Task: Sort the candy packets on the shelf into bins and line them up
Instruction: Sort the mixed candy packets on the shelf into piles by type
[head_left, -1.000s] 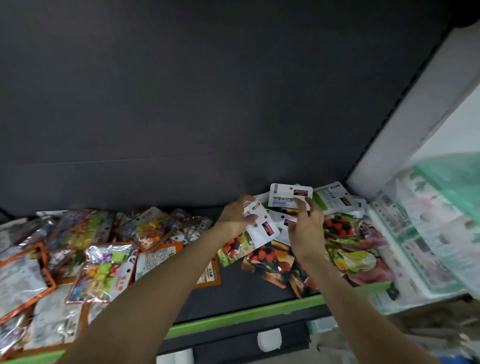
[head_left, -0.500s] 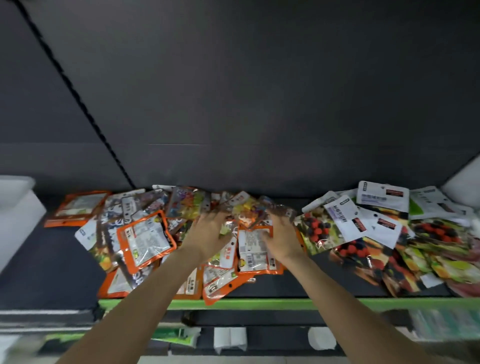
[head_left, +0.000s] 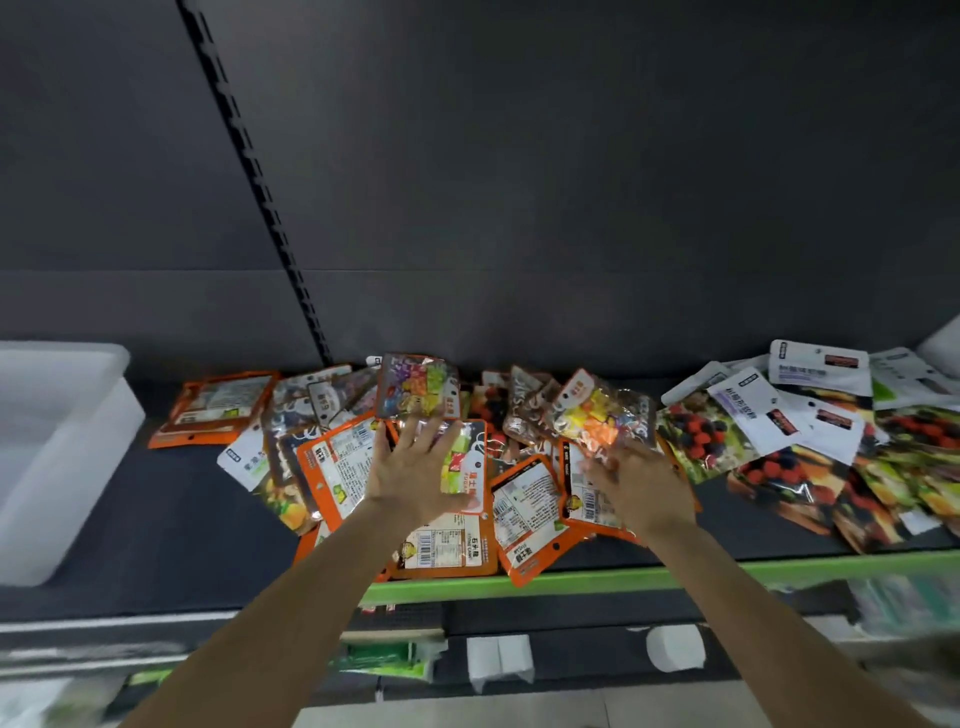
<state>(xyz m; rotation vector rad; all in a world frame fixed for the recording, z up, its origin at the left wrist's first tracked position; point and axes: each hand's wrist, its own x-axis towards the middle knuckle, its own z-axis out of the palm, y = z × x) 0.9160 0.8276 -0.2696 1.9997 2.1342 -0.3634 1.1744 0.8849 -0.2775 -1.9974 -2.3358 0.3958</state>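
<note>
Candy packets lie in a loose heap on a dark shelf (head_left: 156, 545). Orange-edged packets (head_left: 441, 545) fill the middle, and berry-print packets (head_left: 696, 431) with white headers lie to the right. My left hand (head_left: 415, 473), fingers spread, holds a clear packet of multicoloured candy (head_left: 418, 387) by its lower edge, tipped up above the heap. My right hand (head_left: 641, 483) grips a clear packet of yellow and orange candy (head_left: 597, 415), lifted off the pile. A white bin (head_left: 62, 457) stands on the shelf at the far left, apart from the heap.
The shelf has a green front edge (head_left: 649, 577) and a dark back wall with a slotted upright (head_left: 270, 208). Bare dark shelf runs between the white bin and the heap. Lower shelves with blurred goods show below.
The view and both hands have swung left from the berry packets to the orange-edged heap. Each hand has lifted a clear candy packet from it. The white bin has come into view.
</note>
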